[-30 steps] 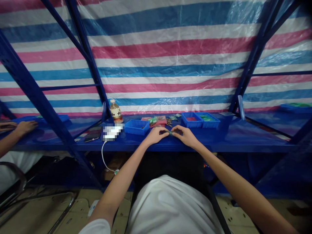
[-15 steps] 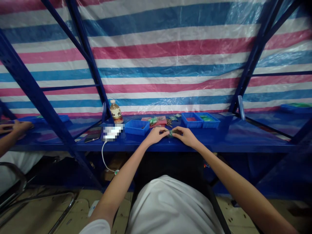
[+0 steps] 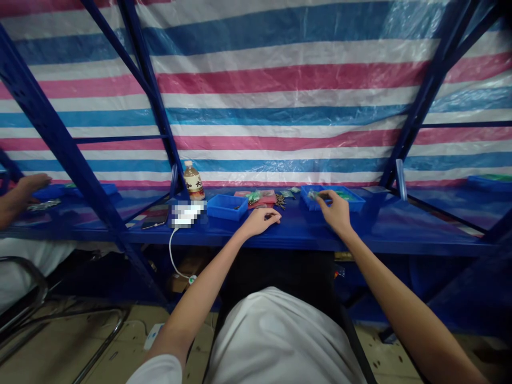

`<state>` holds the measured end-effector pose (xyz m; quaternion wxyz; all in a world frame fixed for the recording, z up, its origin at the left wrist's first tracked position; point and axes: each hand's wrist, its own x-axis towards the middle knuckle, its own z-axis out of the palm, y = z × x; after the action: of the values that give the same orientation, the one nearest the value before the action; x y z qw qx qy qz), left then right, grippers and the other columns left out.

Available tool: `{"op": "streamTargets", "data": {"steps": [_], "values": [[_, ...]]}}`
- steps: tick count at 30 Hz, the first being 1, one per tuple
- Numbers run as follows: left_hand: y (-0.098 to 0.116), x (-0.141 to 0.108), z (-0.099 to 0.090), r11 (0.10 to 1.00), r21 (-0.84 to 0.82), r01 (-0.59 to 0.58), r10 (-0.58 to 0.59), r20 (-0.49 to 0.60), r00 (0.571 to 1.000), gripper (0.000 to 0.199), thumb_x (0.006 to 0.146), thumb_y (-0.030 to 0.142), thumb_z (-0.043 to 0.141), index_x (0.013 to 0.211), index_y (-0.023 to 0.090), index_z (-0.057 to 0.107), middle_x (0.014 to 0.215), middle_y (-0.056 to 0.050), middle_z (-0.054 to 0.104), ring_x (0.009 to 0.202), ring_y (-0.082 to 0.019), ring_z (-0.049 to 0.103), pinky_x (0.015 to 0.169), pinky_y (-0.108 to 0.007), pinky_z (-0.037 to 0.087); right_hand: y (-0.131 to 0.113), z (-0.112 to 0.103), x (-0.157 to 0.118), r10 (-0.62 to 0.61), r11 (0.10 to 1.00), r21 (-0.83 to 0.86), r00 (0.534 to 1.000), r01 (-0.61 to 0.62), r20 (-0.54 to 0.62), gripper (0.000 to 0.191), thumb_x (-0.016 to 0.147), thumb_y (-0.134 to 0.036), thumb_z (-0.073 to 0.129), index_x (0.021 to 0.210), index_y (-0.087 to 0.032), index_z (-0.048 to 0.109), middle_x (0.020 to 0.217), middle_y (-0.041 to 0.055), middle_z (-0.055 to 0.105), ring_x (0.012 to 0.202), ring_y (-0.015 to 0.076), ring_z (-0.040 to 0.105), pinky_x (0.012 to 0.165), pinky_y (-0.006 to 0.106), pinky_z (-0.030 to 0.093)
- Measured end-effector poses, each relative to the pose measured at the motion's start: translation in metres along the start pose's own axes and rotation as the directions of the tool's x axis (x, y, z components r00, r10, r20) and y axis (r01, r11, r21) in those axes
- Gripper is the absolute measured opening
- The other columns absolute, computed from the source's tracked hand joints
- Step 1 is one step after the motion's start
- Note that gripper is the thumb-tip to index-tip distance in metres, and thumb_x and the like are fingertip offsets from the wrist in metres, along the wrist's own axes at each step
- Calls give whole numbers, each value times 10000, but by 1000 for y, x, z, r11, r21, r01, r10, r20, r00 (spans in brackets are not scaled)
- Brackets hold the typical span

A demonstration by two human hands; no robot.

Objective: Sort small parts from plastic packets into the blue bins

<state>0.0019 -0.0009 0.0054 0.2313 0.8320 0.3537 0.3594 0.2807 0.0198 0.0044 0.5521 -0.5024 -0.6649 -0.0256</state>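
Co-worker's hand [image 3: 29, 188] off at far left by a low blue tray [image 3: 76, 190], then a blue plastic bin [image 3: 226, 209] on the blue steel shelf [image 3: 304, 234]. Left hand [image 3: 260, 221] rests just right of it, fingers loosely curled; right hand [image 3: 336, 210] has its fingers pinching a tiny greenish bit [image 3: 313, 195] inside a divided blue tray [image 3: 356, 205].

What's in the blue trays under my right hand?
Green pieces lie in the blue trays; the right hand covers the middle, so whatever lies beneath it cannot be seen.

Left hand [image 3: 260, 221] relaxed, low; right hand [image 3: 335, 212] reaching farther forward, fingers curled down.
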Motion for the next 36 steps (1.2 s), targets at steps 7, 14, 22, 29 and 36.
{"op": "streamTargets", "data": {"steps": [7,14,22,29,36], "values": [[4,-1,-1,998,55,-4,4,6,1000,304,918,404,508,953,191,721,919,-38,739,865,-186,657,779,-275,470,24,-16,3,38,894,-443,996,-70,-81,211,877,-241,437,1011,-157,576,970,140,667,894,283,569,761,355,363],[4,-1,0,998,61,-20,20,6,1000,293,917,394,513,964,190,719,910,-33,737,874,-183,658,801,-269,469,20,-15,1,79,837,-539,996,-93,-49,194,893,-221,421,1022,-163,554,946,121,656,825,243,574,704,329,312],[6,-2,-1,997,72,-11,10,14,1000,290,917,391,513,971,189,715,916,-40,735,865,-185,656,781,-267,465,17,-13,-4,58,769,-633,996,-92,-74,211,910,-248,415,1040,-186,569,1007,115,638,916,263,547,746,361,280],[4,-1,0,996,85,-23,22,9,1000,281,916,386,512,963,200,717,925,-33,735,877,-186,655,797,-273,467,19,-9,-7,33,754,-654,997,-66,-64,236,904,-260,419,1055,-172,578,1037,139,624,946,284,507,771,382,268],[5,-1,1,996,89,-14,13,13,1000,300,917,405,502,988,201,711,925,-36,737,872,-192,655,800,-282,470,22,-8,-6,53,760,-643,996,-90,-76,246,924,-295,408,1064,-177,572,1033,130,629,962,290,501,787,389,272]]}}
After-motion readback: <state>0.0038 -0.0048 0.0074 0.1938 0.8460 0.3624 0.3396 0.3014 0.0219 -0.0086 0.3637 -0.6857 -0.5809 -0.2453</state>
